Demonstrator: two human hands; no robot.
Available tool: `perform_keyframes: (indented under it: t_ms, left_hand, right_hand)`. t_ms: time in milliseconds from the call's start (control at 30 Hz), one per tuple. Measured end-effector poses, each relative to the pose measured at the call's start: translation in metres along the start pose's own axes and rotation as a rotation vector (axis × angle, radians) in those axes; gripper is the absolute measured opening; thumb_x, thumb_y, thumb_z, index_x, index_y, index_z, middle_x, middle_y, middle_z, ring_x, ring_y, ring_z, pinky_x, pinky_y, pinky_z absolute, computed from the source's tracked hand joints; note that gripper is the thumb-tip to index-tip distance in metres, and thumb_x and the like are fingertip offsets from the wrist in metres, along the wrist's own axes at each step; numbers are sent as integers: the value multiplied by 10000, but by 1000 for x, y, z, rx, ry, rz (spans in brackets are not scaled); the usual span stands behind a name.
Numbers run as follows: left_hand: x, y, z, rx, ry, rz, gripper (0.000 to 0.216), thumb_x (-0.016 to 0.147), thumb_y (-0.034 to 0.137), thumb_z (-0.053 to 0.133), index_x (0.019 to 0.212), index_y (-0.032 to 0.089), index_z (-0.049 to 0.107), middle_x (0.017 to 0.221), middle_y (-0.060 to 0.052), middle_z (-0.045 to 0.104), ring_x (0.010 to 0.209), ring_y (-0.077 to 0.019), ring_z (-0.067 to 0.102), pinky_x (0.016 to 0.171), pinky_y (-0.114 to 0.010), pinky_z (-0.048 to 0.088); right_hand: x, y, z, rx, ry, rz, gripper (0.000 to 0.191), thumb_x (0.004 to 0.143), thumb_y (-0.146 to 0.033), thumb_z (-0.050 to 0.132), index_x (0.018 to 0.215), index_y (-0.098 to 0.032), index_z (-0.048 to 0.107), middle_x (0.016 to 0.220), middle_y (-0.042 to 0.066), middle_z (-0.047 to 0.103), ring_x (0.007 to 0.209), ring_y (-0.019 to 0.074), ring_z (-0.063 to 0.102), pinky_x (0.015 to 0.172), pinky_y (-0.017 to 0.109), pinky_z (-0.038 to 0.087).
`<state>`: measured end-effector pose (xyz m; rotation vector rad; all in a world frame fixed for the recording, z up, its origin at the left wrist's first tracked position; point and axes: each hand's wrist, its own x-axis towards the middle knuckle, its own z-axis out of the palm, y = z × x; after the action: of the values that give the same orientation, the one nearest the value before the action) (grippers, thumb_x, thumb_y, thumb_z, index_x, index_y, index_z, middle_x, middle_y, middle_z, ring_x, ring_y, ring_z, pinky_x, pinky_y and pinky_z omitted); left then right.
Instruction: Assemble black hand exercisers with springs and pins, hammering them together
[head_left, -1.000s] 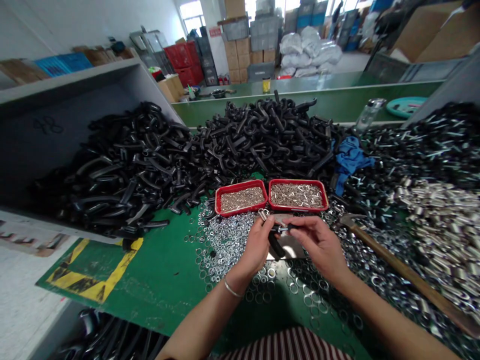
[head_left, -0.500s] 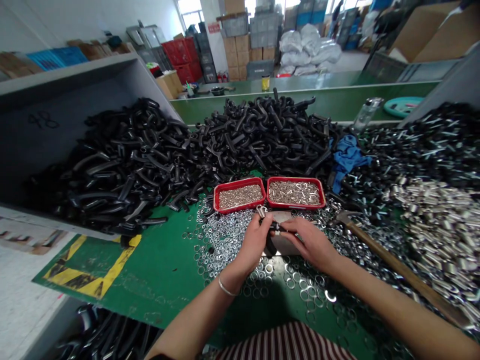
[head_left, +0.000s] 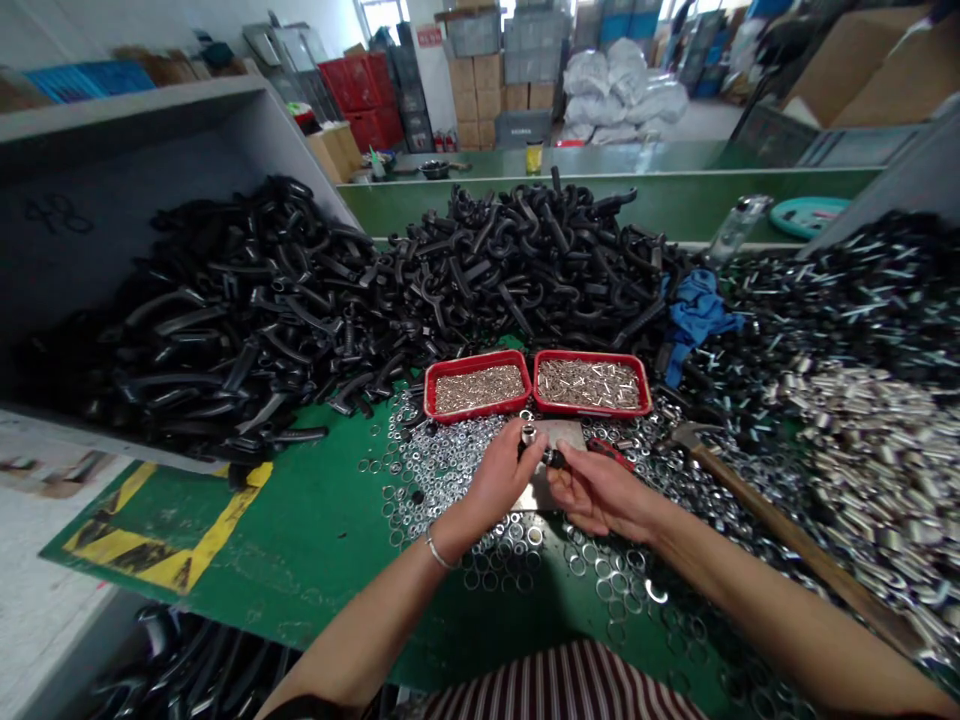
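Above the metal plate (head_left: 568,433), my left hand (head_left: 499,475) is closed around a small black part (head_left: 553,457) with a shiny metal sleeve (head_left: 529,433) showing at the thumb. My right hand (head_left: 604,490) pinches the other end of this part between thumb and forefinger, its remaining fingers curled below. Most of the part is hidden by my fingers. A red-handled tool (head_left: 611,453) lies just beyond the right hand. Behind the plate stand two red trays, the left tray (head_left: 480,412) with tiny metal pieces and the right tray (head_left: 592,410) with small pins.
Curved black handles (head_left: 510,260) are heaped behind the trays and to the left. Loose metal rings (head_left: 615,580) lie around the plate. A hammer (head_left: 787,530) rests at the right, near piled metal sleeves (head_left: 877,450) and a blue cloth (head_left: 697,310).
The black part has been turned in my hands, and its metal sleeve now faces up. My right hand has turned and dropped slightly. The red-handled tool now shows beside it. The view has shifted a little.
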<state>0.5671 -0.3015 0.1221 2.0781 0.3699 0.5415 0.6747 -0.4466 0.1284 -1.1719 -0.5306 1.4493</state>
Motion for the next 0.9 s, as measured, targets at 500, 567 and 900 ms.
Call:
perform_keyframes:
  t_ms: [500, 567, 900]
  left_hand:
    - [-7, -16, -3, -152, -24, -212, 304, 1003, 482, 452, 976, 203, 568, 911, -23, 635, 846, -179, 595, 811, -318, 462]
    - [-9, -14, -2, -168, -11, -173, 289, 1007, 467, 452, 994, 203, 569, 937, -30, 641, 872, -180, 599, 838, -323, 462]
    - [-9, -2, 1, -256, -18, -139, 252, 1030, 396, 397, 1022, 208, 565, 1042, -66, 633, 974, -186, 599, 933, -349, 472]
  right_hand:
    - [6, 10, -4, -1017, 379, -318, 534, 901, -684, 492, 918, -165, 615, 865, 138, 694, 675, 199, 626, 555, 296, 444]
    - [5, 12, -3, -1056, 377, -383, 490, 937, -638, 464, 880, -173, 607, 849, 131, 683, 694, 201, 623, 575, 301, 447]
    - [2, 9, -4, -801, 251, -261, 497, 962, -642, 429, 846, -190, 598, 681, 52, 648, 506, 134, 531, 477, 262, 389]
